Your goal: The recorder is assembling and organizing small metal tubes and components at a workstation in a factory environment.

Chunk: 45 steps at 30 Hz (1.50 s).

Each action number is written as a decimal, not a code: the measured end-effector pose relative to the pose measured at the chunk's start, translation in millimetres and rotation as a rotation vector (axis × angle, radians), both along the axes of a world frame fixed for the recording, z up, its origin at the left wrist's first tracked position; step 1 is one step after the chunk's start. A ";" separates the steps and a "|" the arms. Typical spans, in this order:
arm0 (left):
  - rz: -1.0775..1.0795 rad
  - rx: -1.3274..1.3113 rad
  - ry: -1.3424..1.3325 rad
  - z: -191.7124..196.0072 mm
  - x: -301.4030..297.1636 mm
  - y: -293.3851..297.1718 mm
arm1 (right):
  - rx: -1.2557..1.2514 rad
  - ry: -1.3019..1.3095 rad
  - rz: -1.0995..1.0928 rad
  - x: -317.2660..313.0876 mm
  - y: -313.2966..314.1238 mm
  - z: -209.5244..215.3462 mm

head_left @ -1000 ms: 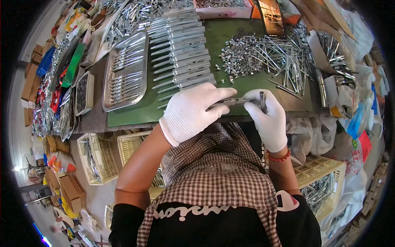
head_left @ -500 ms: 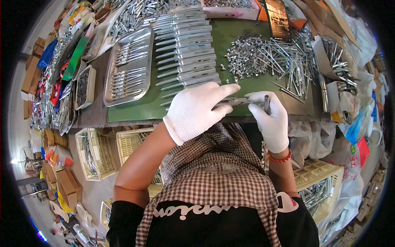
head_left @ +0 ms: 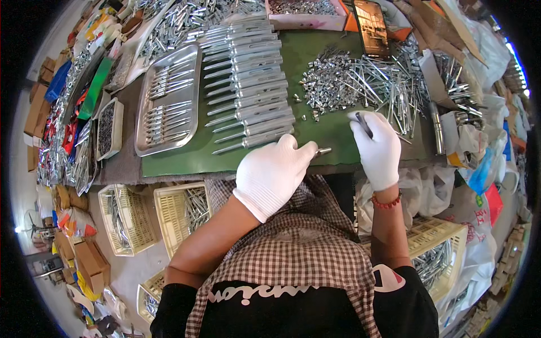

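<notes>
- what is hidden at left?
- the left hand [head_left: 275, 176] has fingers clamped on a metal piece [head_left: 323, 151]; most is covered, only a shiny tip shows above the green mat [head_left: 329, 128];
- and at right?
- the right hand [head_left: 378, 149] has fingers closed on a dark rod [head_left: 364, 125]; its lower end is hidden;

Tray [head_left: 191, 56]: at left edge of work mat [head_left: 332, 133]; holds two groups of thin shafts [head_left: 169, 119].
Pointed shafts [head_left: 260, 90], in a row: right of tray.
Short sleeves [head_left: 328, 83], heaped: right of row.
Loose rods [head_left: 397, 96]: right of sleeves.
Phone [head_left: 372, 29]: behind rods.
Open box [head_left: 307, 22]: left of phone.
Narrow bin [head_left: 119, 130]: left of tray; contents possibly pins.
Slim part [head_left: 323, 151]: in left hand [head_left: 273, 177], before row.
Bar [head_left: 365, 125]: in right hand [head_left: 377, 151], before rods.
</notes>
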<state>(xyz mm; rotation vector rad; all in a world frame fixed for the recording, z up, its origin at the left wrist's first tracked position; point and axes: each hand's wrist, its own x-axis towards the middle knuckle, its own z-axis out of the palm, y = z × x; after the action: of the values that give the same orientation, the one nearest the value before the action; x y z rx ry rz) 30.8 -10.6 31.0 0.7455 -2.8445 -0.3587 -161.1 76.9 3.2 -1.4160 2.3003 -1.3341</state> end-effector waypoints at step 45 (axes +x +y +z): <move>0.030 0.035 -0.068 -4.3 -5.2 -2.5 | 0.165 0.490 0.413 8.2 -75.4 13.9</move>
<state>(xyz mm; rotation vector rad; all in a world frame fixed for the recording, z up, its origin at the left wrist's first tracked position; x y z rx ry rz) 25.6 -13.1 26.6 0.8215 -2.8939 -0.3869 -152.9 1.5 17.1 -2.1892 2.1198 -0.7205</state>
